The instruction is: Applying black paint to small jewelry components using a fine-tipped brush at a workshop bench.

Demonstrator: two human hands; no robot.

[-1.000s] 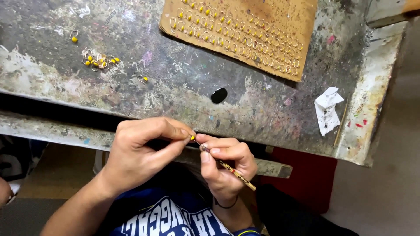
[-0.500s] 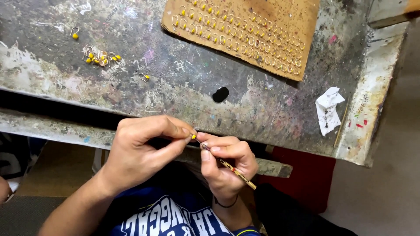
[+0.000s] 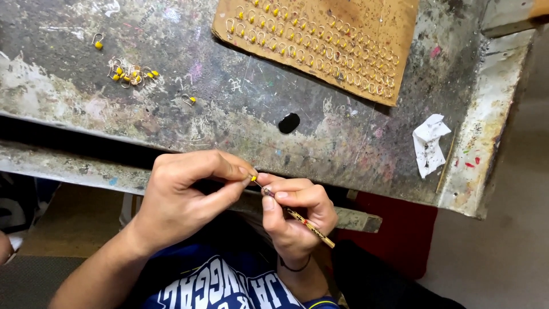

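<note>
My left hand (image 3: 189, 194) pinches a tiny yellow bead piece (image 3: 253, 178) between thumb and forefinger, just below the bench's front edge. My right hand (image 3: 297, 214) grips a thin wooden brush (image 3: 309, 226) like a pen, its tip touching the bead. Both hands meet in front of my chest, fingertips almost touching. A brown cardboard sheet (image 3: 400, 28) on the bench top carries several rows of wire hooks with yellow beads.
The stained grey workbench (image 3: 240, 114) has a black hole (image 3: 289, 122) near its front. A small cluster of loose yellow-beaded hooks (image 3: 130, 73) lies at the left. A crumpled white paper scrap (image 3: 430, 143) sits at the right by the raised rim.
</note>
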